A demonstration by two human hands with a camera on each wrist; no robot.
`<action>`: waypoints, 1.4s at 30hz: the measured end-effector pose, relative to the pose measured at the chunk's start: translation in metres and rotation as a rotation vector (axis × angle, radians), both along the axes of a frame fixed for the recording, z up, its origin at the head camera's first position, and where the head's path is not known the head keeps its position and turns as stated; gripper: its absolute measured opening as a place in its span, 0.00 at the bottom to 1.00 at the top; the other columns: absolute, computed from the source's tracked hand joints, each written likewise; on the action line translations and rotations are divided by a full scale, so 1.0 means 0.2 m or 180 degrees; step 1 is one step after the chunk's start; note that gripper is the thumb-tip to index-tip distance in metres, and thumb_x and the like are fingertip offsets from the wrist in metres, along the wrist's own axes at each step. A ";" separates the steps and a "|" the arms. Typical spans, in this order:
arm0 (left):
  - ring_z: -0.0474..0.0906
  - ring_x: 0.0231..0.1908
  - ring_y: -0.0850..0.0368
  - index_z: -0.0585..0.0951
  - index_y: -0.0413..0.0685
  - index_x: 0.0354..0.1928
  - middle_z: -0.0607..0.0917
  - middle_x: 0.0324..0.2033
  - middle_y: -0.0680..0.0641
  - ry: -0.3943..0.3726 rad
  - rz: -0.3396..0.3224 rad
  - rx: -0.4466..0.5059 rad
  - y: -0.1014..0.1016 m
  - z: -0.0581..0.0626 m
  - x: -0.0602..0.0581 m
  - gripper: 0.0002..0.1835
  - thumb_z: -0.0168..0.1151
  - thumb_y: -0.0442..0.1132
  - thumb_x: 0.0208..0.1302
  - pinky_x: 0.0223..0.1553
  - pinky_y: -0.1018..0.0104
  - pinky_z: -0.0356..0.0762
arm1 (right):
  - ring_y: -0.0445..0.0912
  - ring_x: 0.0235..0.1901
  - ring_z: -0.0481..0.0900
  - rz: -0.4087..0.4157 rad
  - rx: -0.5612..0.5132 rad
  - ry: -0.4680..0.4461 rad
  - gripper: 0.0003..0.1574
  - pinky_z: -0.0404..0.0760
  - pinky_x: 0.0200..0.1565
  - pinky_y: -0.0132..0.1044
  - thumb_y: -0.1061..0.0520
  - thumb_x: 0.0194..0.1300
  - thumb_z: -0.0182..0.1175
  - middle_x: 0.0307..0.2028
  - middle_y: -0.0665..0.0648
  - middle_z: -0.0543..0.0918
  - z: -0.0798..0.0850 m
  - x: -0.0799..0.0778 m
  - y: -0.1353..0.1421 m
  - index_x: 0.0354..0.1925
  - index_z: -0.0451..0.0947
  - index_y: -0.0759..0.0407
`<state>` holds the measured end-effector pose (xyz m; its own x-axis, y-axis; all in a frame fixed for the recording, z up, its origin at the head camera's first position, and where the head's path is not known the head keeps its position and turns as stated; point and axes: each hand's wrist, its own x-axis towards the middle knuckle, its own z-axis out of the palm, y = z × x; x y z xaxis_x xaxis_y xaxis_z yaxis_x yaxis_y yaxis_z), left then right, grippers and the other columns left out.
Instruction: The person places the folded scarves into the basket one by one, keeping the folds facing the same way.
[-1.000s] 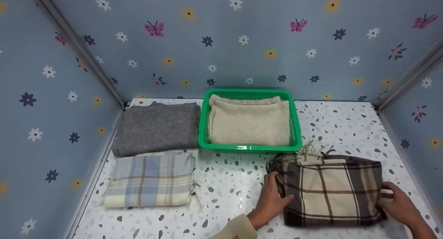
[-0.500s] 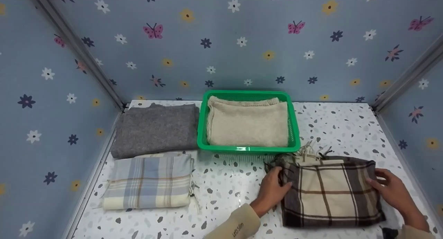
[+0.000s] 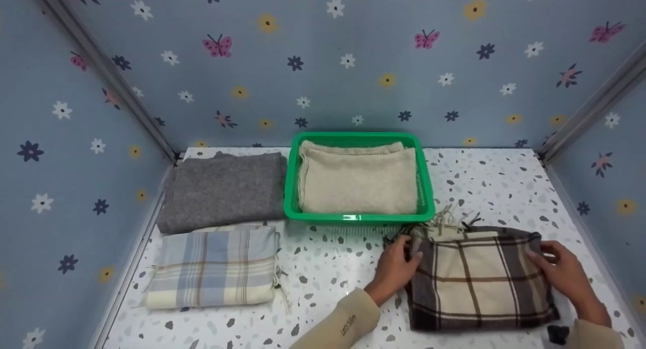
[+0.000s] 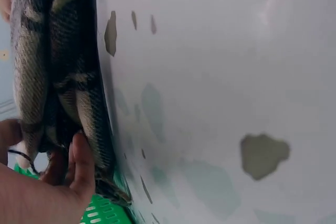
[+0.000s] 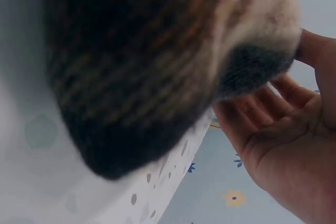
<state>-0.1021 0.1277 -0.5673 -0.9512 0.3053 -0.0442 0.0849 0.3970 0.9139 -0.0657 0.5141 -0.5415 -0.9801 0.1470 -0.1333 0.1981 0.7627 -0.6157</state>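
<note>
A folded brown, black and cream plaid scarf (image 3: 479,281) with fringe at its far left corner lies at the front right of the table. My left hand (image 3: 394,269) pinches its left edge near the fringe; in the left wrist view the fingers (image 4: 83,163) reach in among the folded layers. On the opposite side, my right hand (image 3: 565,273) grips the upper right corner, thumb on top. The right wrist view has the fingers (image 5: 252,108) tucked beneath the cloth, partly hidden by it.
Just behind the plaid scarf stands a green basket (image 3: 359,218) holding a folded beige cloth (image 3: 361,182). To the left lie a folded grey cloth (image 3: 222,192) and a light blue plaid scarf (image 3: 217,268). Patterned walls (image 3: 323,51) enclose the table on three sides.
My right hand has moved up from the lower right side of the plaid scarf to its upper right corner. My left hand has slid slightly up along the left edge.
</note>
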 end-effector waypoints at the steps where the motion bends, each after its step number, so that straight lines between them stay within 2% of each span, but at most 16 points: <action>1: 0.83 0.54 0.49 0.78 0.42 0.67 0.85 0.57 0.41 0.0047 0.0048 -0.0054 0.00 0.00 0.00 0.23 0.63 0.46 0.78 0.53 0.55 0.82 | 0.83 0.61 0.71 -0.0008 -0.0002 0.0001 0.37 0.84 0.47 0.54 0.49 0.82 0.56 0.64 0.88 0.69 0.00 0.00 0.00 0.68 0.64 0.81; 4: 0.80 0.55 0.46 0.83 0.40 0.62 0.83 0.54 0.40 0.0271 0.0231 -0.0293 0.01 -0.02 -0.01 0.20 0.64 0.46 0.77 0.57 0.53 0.79 | 0.83 0.62 0.70 -0.0021 -0.0052 -0.0004 0.34 0.84 0.44 0.44 0.51 0.83 0.56 0.64 0.88 0.67 -0.02 -0.01 0.00 0.66 0.66 0.81; 5: 0.79 0.54 0.46 0.84 0.41 0.60 0.81 0.53 0.40 0.0348 0.0304 -0.0372 0.01 -0.02 -0.01 0.19 0.65 0.45 0.76 0.56 0.53 0.79 | 0.83 0.62 0.70 -0.0023 -0.0081 -0.0007 0.32 0.82 0.43 0.37 0.52 0.83 0.56 0.64 0.88 0.68 -0.02 -0.01 -0.01 0.65 0.67 0.81; 8: 0.75 0.50 0.48 0.87 0.46 0.47 0.78 0.49 0.41 0.0523 0.0475 -0.0541 0.01 -0.02 -0.01 0.10 0.69 0.44 0.73 0.53 0.53 0.75 | 0.82 0.60 0.73 -0.0009 -0.0110 0.0053 0.24 0.76 0.37 0.26 0.57 0.80 0.59 0.62 0.87 0.71 -0.04 -0.04 -0.01 0.58 0.73 0.79; 11: 0.74 0.44 0.49 0.84 0.48 0.34 0.79 0.41 0.45 0.0632 0.0469 -0.0552 0.00 -0.03 -0.02 0.07 0.71 0.41 0.70 0.47 0.55 0.73 | 0.79 0.55 0.79 0.0013 -0.0008 0.0134 0.15 0.75 0.36 0.26 0.62 0.73 0.65 0.56 0.84 0.79 -0.05 -0.06 -0.02 0.49 0.78 0.76; 14: 0.75 0.38 0.51 0.82 0.48 0.31 0.79 0.32 0.49 0.0691 0.0369 -0.0506 -0.01 -0.03 -0.05 0.08 0.71 0.36 0.68 0.42 0.59 0.71 | 0.67 0.46 0.86 -0.0015 0.0138 0.0142 0.11 0.75 0.34 0.30 0.64 0.68 0.70 0.50 0.80 0.84 -0.05 -0.09 -0.02 0.42 0.80 0.72; 18: 0.72 0.28 0.58 0.82 0.44 0.31 0.78 0.24 0.51 0.0710 0.0300 -0.0357 -0.02 -0.04 -0.08 0.07 0.71 0.28 0.64 0.32 0.66 0.68 | 0.48 0.37 0.81 -0.0070 0.0242 0.0090 0.11 0.73 0.32 0.35 0.64 0.65 0.73 0.46 0.78 0.86 -0.04 -0.11 -0.04 0.37 0.80 0.69; 21: 0.65 0.23 0.63 0.79 0.43 0.27 0.74 0.20 0.53 0.0620 0.0244 -0.0176 -0.02 -0.04 -0.09 0.11 0.68 0.23 0.62 0.27 0.69 0.61 | 0.47 0.35 0.78 -0.0081 0.0279 0.0091 0.11 0.72 0.33 0.36 0.64 0.63 0.73 0.44 0.78 0.86 -0.04 -0.11 -0.05 0.35 0.79 0.67; 24: 0.64 0.25 0.65 0.78 0.44 0.27 0.74 0.22 0.54 0.0493 0.0218 -0.0046 -0.02 -0.04 -0.09 0.12 0.65 0.21 0.63 0.28 0.70 0.62 | 0.48 0.35 0.79 -0.0067 0.0335 0.0104 0.11 0.72 0.34 0.37 0.65 0.61 0.74 0.42 0.75 0.87 -0.03 -0.11 -0.06 0.32 0.79 0.66; 27: 0.67 0.28 0.65 0.79 0.44 0.30 0.77 0.25 0.53 0.0530 0.0224 0.0034 -0.02 -0.05 -0.09 0.11 0.64 0.20 0.62 0.29 0.69 0.66 | 0.48 0.35 0.78 -0.0050 0.0342 0.0078 0.10 0.72 0.34 0.37 0.65 0.60 0.73 0.39 0.71 0.88 -0.03 -0.11 -0.07 0.31 0.79 0.64; 32: 0.70 0.29 0.64 0.75 0.45 0.37 0.76 0.27 0.53 0.0953 0.0263 0.0117 -0.03 -0.14 -0.09 0.14 0.63 0.19 0.59 0.28 0.68 0.67 | 0.49 0.35 0.78 0.0000 0.0291 0.0062 0.09 0.72 0.34 0.37 0.67 0.59 0.72 0.38 0.68 0.88 -0.03 -0.11 -0.10 0.30 0.79 0.64; 34: 0.71 0.30 0.62 0.73 0.45 0.39 0.75 0.28 0.52 0.0917 0.0234 0.0126 -0.04 -0.14 -0.09 0.15 0.62 0.19 0.59 0.28 0.67 0.67 | 0.49 0.35 0.79 0.0015 0.0291 0.0055 0.09 0.73 0.35 0.38 0.67 0.59 0.72 0.38 0.69 0.88 -0.03 -0.11 -0.11 0.31 0.79 0.64; 35: 0.72 0.31 0.61 0.73 0.44 0.40 0.76 0.29 0.51 0.0819 0.0218 0.0140 -0.05 -0.12 -0.08 0.16 0.62 0.19 0.59 0.29 0.67 0.69 | 0.50 0.36 0.80 0.0023 0.0293 0.0047 0.09 0.73 0.35 0.38 0.67 0.59 0.72 0.39 0.69 0.88 -0.03 -0.11 -0.12 0.31 0.79 0.64; 38: 0.73 0.32 0.61 0.72 0.47 0.45 0.76 0.30 0.52 0.0630 0.0244 0.0139 -0.05 -0.18 -0.10 0.19 0.62 0.20 0.58 0.30 0.68 0.69 | 0.49 0.35 0.79 0.0023 0.0289 0.0028 0.09 0.73 0.34 0.38 0.67 0.60 0.73 0.38 0.70 0.88 -0.04 -0.10 -0.13 0.31 0.79 0.64; 39: 0.73 0.32 0.60 0.72 0.46 0.47 0.77 0.30 0.51 0.0515 0.0225 0.0131 -0.05 -0.16 -0.10 0.20 0.61 0.19 0.58 0.30 0.66 0.70 | 0.49 0.34 0.79 0.0030 0.0300 0.0023 0.09 0.73 0.33 0.38 0.67 0.60 0.73 0.38 0.70 0.87 -0.04 -0.10 -0.13 0.32 0.79 0.64; 42: 0.72 0.28 0.62 0.71 0.45 0.53 0.77 0.27 0.51 0.0530 0.0213 0.0096 -0.06 -0.16 -0.09 0.23 0.60 0.19 0.58 0.26 0.65 0.67 | 0.48 0.32 0.77 0.0021 0.0291 0.0011 0.10 0.72 0.32 0.38 0.66 0.62 0.72 0.38 0.70 0.87 -0.03 -0.08 -0.15 0.32 0.78 0.64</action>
<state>-0.1203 0.1152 -0.5998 -0.9629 0.2399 0.1238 0.2104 0.3794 0.9010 -0.0821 0.4843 -0.5482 -0.9815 0.1520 -0.1163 0.1910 0.8171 -0.5439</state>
